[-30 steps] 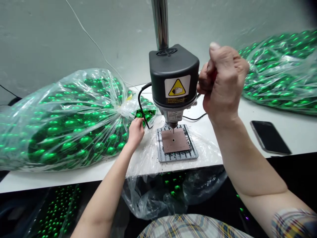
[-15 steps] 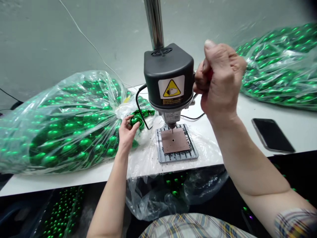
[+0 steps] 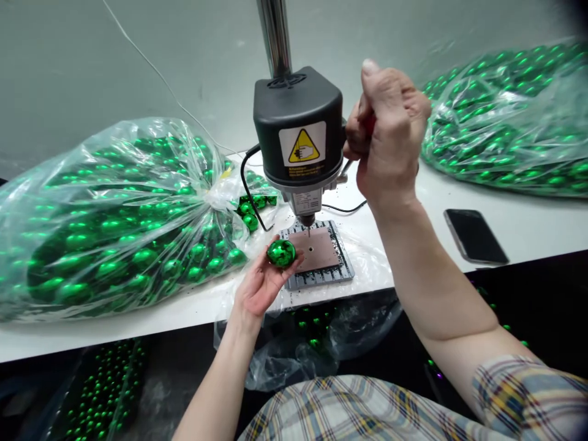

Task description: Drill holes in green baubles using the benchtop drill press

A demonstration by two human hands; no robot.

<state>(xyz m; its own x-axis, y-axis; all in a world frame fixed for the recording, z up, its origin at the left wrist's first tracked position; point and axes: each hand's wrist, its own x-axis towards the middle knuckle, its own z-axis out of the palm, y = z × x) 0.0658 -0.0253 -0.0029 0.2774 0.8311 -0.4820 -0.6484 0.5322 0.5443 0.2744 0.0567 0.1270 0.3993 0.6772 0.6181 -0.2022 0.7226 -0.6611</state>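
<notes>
A shiny green bauble (image 3: 282,253) rests on the fingers of my left hand (image 3: 266,278), palm turned up, beside the drill press base plate (image 3: 298,283). My right hand (image 3: 390,131) is closed around the red-tipped feed handle (image 3: 370,124) at the right of the black drill press head (image 3: 298,116). A thin drill bit (image 3: 309,232) points down above a pinkish-brown board (image 3: 316,256) with a small hole in it. Dark shavings lie scattered over the ribbed base plate around the board.
At left lies a large clear bag of green baubles (image 3: 124,220), with several loose ones (image 3: 250,214) by its mouth. Another such bag (image 3: 505,128) lies at right, near a dark phone (image 3: 475,236). Clear plastic film (image 3: 294,361) hangs over the table's front edge.
My left hand has moved right from the bag's mouth towards the base plate, bringing a green bauble. My right hand stays on the feed handle. The view has shifted slightly.
</notes>
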